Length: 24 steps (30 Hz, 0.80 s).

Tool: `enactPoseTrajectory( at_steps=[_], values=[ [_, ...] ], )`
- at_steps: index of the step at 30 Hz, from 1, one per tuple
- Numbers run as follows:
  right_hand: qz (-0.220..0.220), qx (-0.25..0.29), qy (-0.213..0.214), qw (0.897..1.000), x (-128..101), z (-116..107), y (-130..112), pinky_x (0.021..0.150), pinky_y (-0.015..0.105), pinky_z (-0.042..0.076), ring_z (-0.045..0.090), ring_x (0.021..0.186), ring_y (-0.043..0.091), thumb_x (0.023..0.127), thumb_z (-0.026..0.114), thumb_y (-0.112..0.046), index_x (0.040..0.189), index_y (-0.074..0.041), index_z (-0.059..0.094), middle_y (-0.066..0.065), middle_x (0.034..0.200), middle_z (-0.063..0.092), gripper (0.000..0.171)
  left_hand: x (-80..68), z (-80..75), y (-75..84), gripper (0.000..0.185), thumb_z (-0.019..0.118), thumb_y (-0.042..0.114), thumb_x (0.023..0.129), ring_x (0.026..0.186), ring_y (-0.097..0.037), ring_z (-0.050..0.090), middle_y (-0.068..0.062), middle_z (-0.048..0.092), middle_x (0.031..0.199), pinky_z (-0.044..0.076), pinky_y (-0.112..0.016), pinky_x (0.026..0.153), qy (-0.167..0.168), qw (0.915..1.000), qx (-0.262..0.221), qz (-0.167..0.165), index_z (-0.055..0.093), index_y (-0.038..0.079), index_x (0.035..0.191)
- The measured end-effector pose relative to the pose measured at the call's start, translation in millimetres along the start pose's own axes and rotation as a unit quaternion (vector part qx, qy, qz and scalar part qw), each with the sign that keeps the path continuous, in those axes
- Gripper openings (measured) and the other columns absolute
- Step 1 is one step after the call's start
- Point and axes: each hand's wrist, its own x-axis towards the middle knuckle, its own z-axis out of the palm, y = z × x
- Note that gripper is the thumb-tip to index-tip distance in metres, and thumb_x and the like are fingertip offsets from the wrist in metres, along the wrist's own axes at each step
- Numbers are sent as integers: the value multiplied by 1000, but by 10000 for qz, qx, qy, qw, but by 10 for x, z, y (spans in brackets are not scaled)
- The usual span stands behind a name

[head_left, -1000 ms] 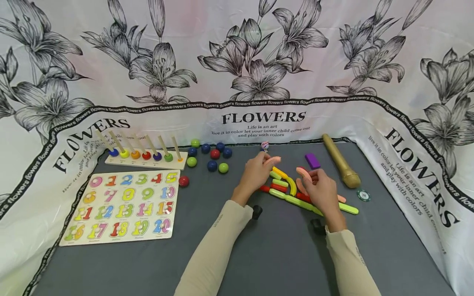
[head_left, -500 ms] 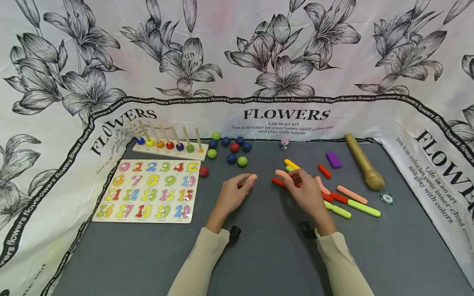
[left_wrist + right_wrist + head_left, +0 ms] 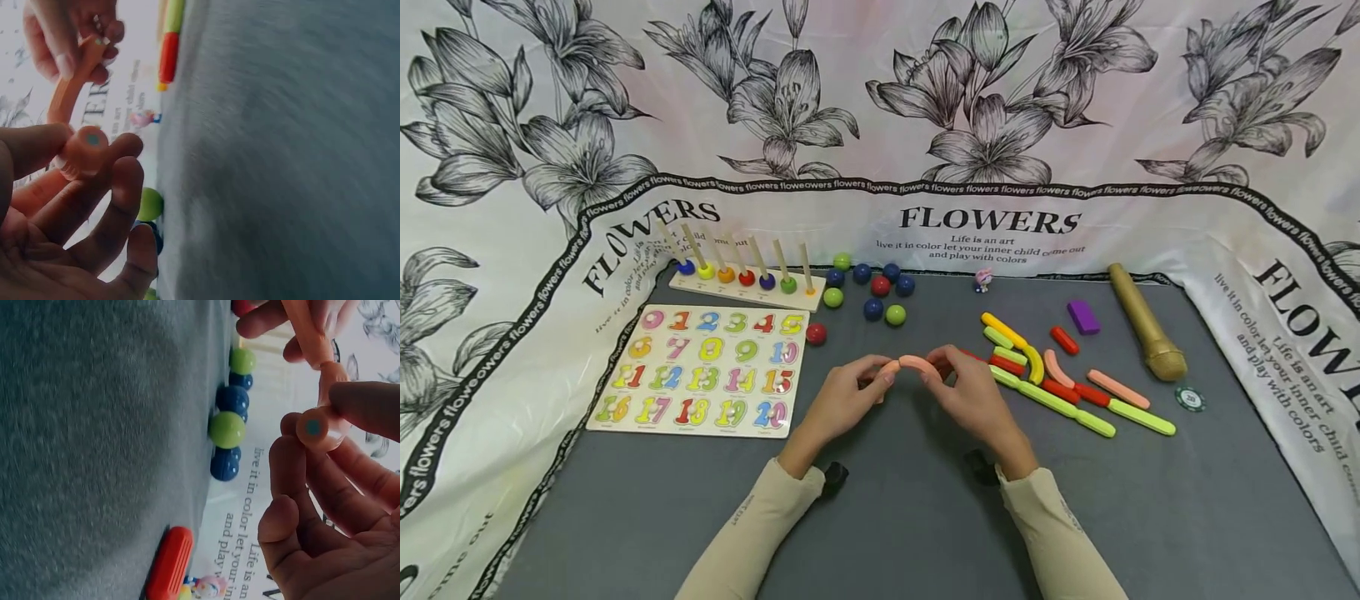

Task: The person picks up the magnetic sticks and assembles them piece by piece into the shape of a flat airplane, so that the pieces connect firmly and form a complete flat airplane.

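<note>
Spanning the whole lower field, the grey bench (image 3: pixel 925 517) carries every object; a number puzzle board (image 3: pixel 703 369) lies at the left, a peg rack (image 3: pixel 745 287) and a cluster of balls (image 3: pixel 868 292) behind it, a gold microphone (image 3: pixel 1146 329) at the right, and a scatter of coloured sticks (image 3: pixel 1060 383) just right of centre. Both hands meet above the bench at mid-field, raised clear of it. The left hand (image 3: pixel 842 404) pinches a short orange segment (image 3: pixel 889 367) between thumb and fingertips; in the left wrist view its round end face (image 3: pixel 87 147) points at the camera. The right hand (image 3: pixel 973 400) pinches a curved orange piece (image 3: pixel 917 363), fingers curled round its far end. The two pieces lie end to end, touching or nearly so, with their shared long axis running left to right between the hands and arching upward at the middle. The junction sits slightly nearer the left hand. Whether the ends are fully seated cannot be told. The stick pile lies just beside the right hand, well apart from the left.
</note>
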Motion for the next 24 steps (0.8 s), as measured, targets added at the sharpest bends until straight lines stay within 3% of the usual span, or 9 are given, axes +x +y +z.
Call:
enactPoseTrajectory(
  at_steps=[5,9,11,13,15,18,20,24],
  values=[
    [-365,-257,-73,9990,-3,105,-72,75,42,52,61,83,25,93,83,-2,112,-2,72,6,97,71,22,-112,-147,6,30,64,25,110,68,-13,59,1,67,80,46,-31,67,-189,9998,-33,-11,71,4,132],
    [-605,-528,77,9967,-46,147,-78,71,40,46,53,78,25,90,85,1,114,-2,74,6,97,71,27,-186,-93,-15,33,64,26,111,67,-12,59,3,67,78,45,-30,67,-242,9995,-199,-3,69,3,134],
    [-583,-344,213,9975,-62,145,-66,70,36,48,55,75,21,89,84,4,115,-2,76,7,96,72,27,-201,-42,-28,34,63,26,111,68,-11,60,2,68,79,45,-30,68,-263,9992,-307,0,68,3,135],
    [-409,244,305,9984,-71,133,-47,70,31,52,62,77,19,91,81,6,116,-1,75,8,99,73,27,-191,-1,-41,33,63,26,111,69,-12,60,0,69,80,46,-30,69,-270,9989,-381,28,69,3,133],
    [-200,1194,309,9922,-69,116,-30,76,29,57,68,84,20,94,77,6,119,1,73,13,105,74,25,-170,15,-28,30,63,25,111,69,-13,60,-2,70,80,45,-30,68,-247,9988,-420,1,70,4,132],
    [60,2643,245,9641,-43,102,-11,88,32,60,73,98,23,100,71,5,125,5,68,23,119,72,26,-115,8,-1,30,64,25,111,73,-16,64,-5,72,82,45,-31,70,-191,9986,-495,-3,70,3,130],
    [106,3303,170,9437,-23,101,-13,93,36,60,73,104,25,102,68,5,130,8,65,28,125,67,29,-80,-8,33,33,63,29,111,78,-16,67,-8,75,87,45,-32,72,-145,9984,-542,-54,70,4,131],
    [101,3754,32,9268,1,115,-26,94,39,59,75,105,28,105,64,5,135,11,62,26,126,67,31,-41,-34,65,39,61,36,112,82,-16,68,-11,78,93,45,-34,76,-148,9981,-583,-92,69,4,133]
  ],
)
